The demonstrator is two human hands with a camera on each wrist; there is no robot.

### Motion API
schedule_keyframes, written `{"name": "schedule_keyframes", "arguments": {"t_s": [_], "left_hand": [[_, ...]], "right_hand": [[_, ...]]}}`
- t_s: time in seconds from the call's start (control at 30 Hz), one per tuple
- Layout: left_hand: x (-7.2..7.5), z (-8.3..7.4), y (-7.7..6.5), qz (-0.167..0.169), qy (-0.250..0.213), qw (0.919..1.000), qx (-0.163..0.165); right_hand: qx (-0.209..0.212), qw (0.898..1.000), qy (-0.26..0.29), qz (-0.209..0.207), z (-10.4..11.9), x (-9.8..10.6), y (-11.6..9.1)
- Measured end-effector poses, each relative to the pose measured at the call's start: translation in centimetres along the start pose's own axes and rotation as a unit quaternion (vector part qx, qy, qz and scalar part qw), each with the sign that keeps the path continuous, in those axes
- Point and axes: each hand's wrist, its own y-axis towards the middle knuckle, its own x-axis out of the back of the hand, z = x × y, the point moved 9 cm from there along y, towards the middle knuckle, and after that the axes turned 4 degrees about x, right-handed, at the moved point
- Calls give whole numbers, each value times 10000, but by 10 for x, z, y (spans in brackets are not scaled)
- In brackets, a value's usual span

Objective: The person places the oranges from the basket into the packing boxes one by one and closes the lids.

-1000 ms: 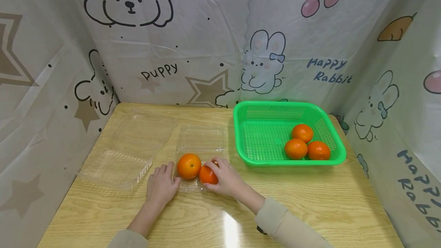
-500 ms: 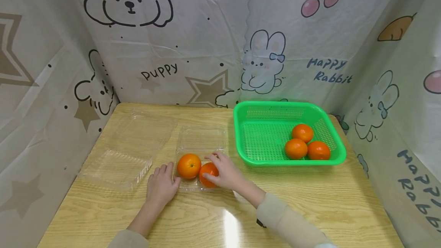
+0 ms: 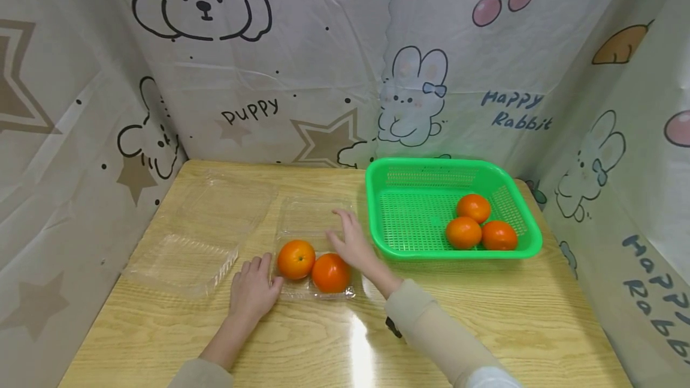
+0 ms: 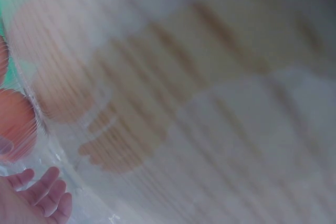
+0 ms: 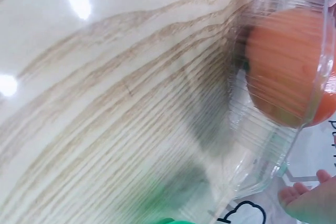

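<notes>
A small clear plastic clamshell box (image 3: 345,294) lies unfolded on the table, its lid (image 3: 304,213) tipped away to the back. Two oranges sit side by side in its near half: a left orange (image 3: 296,259) and a right orange (image 3: 331,273). My left hand (image 3: 254,287) rests at the box's left side, thumb by the rim, fingers extended. In the left wrist view, the left hand (image 4: 39,198) shows its fingers loosely spread. My right hand (image 3: 354,248) hovers over the box's right side near the lid, holding nothing. The right wrist view shows an orange (image 5: 289,66) through the clear wall.
A green plastic basket (image 3: 431,253) at the back right holds three oranges (image 3: 463,233). A larger clear clamshell container (image 3: 178,277) lies unfolded on the left of the wooden table (image 3: 485,328). Printed cloth walls (image 3: 323,47) enclose the back and sides.
My right hand has let go of the right orange and moved up and back towards the lid. That orange stays in the box. My left hand has not moved.
</notes>
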Motion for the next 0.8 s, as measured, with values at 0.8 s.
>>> {"name": "schedule_keyframes", "arguments": {"t_s": [0.8], "left_hand": [[1,-1,0,-36,24,10000,-50]], "right_hand": [[-1858,9783,867,-282,-55,-12,9]]}}
